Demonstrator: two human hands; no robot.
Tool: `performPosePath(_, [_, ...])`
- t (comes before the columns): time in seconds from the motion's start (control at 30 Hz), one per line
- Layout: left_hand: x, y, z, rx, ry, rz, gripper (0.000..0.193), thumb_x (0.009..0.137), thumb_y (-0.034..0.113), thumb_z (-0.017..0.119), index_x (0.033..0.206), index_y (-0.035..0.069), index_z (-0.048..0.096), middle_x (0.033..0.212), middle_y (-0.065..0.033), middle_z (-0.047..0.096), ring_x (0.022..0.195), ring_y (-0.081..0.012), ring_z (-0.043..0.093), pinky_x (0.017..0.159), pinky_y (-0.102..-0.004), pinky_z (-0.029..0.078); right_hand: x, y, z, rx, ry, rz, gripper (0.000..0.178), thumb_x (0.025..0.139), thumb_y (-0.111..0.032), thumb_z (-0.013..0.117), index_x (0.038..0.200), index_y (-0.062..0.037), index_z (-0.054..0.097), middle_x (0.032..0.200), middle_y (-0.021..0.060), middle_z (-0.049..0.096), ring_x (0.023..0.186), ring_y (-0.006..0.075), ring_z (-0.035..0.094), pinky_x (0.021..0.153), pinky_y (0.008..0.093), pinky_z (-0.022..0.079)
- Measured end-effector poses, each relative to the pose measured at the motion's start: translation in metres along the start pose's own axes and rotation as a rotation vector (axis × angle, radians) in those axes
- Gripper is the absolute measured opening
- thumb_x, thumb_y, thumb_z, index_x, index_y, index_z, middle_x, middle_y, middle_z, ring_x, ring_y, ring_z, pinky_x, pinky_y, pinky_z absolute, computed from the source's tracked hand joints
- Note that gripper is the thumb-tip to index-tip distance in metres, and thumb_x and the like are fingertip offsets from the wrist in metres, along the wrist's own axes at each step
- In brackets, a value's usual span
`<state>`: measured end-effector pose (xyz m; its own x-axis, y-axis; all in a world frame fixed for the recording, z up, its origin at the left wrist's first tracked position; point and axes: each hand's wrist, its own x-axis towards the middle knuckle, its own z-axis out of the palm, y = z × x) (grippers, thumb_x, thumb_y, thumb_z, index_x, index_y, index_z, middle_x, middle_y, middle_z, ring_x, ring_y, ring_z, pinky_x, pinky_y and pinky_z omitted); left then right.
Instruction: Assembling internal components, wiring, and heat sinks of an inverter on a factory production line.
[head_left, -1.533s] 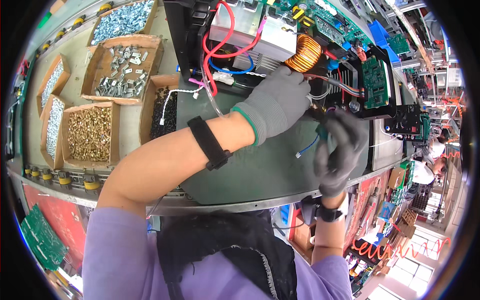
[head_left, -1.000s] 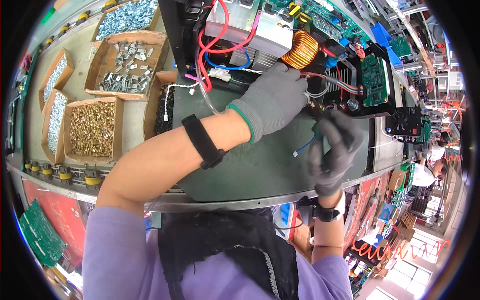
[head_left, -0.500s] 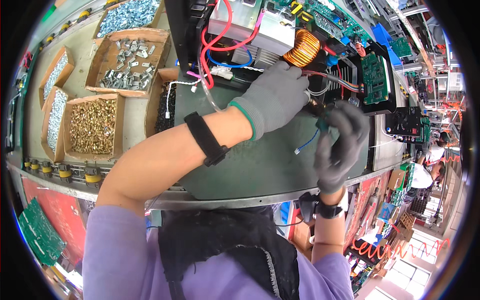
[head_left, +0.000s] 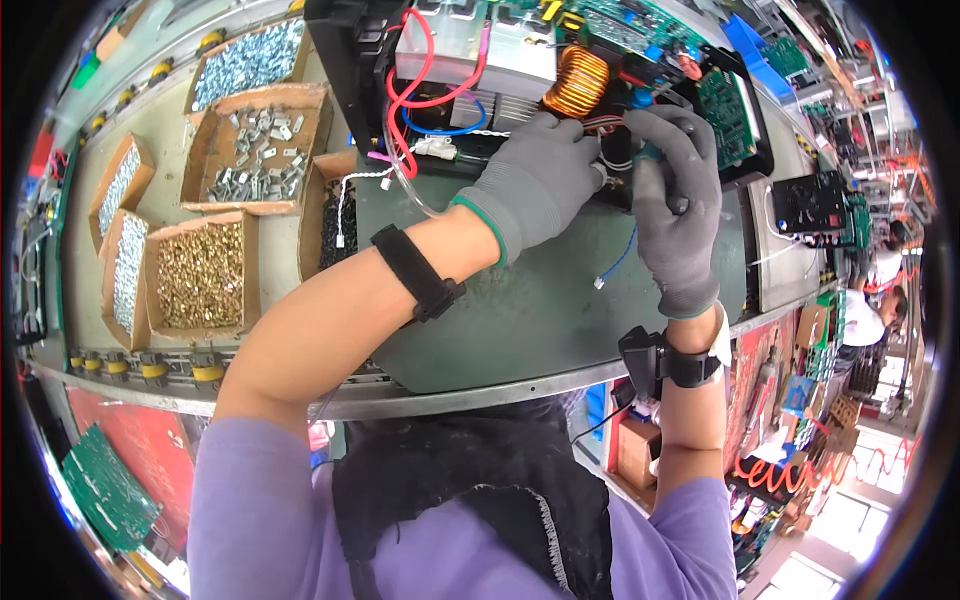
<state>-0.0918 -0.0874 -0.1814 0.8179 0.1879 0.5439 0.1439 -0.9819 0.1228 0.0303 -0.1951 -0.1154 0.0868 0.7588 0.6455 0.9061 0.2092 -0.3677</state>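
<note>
My left hand (head_left: 545, 180), in a grey knit glove, reaches over the front edge of an open black device housing (head_left: 345, 60). Its fingers are bent close together just below a copper-wound coil (head_left: 577, 82), and whatever they grip is hidden. My right hand (head_left: 680, 205), gloved alike, is closed beside it with thumb and fingers curled together. A small teal-green bit shows at its fingertips, too little to name. From under that hand hangs a thin blue wire (head_left: 620, 258) with a white plug. Red and multicoloured wires (head_left: 603, 122) run behind the fingers.
A green mat (head_left: 480, 320) covers the bench in front of me. At left, cardboard trays hold brass-coloured fasteners (head_left: 200, 275), metal brackets (head_left: 262, 150) and silvery parts (head_left: 250, 65). Green circuit boards (head_left: 727, 115) stand inside the device, and a black unit (head_left: 808, 207) sits farther right.
My right hand has moved up and inward to the device's front edge, beside my left hand. My left hand stays at the same part of the device. The whole view has shifted slightly.
</note>
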Motion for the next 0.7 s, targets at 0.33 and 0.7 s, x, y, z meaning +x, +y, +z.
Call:
performPosePath(0.33, [0.0,0.012,-0.013,0.071,-0.08,-0.097,0.016,0.075,0.019,0.069,0.089,0.011,0.066,0.09,-0.0048,0.061,0.092,-0.0241,0.059,0.078,-0.0404,0.046,-0.109,-0.015,-0.105,-0.221,0.145,0.157,0.039,0.074,0.01,0.048,0.108,0.0003,0.066,0.118,0.0198,0.054,0.099,0.0288,0.062,0.086,0.0355,0.052])
performPosePath(0.7, [0.006,0.009,0.001,0.252,-0.138,-0.096,0.027,0.072,0.028,0.076,0.089,0.009,0.066,0.083,-0.008,0.063,0.081,-0.0271,0.062,0.072,-0.0411,0.048,-0.149,0.154,-0.162,-0.563,0.075,0.628,0.049,0.077,-0.029,0.079,0.121,-0.0146,0.064,0.127,0.017,0.053,0.117,0.0354,0.053,0.096,0.0423,0.048])
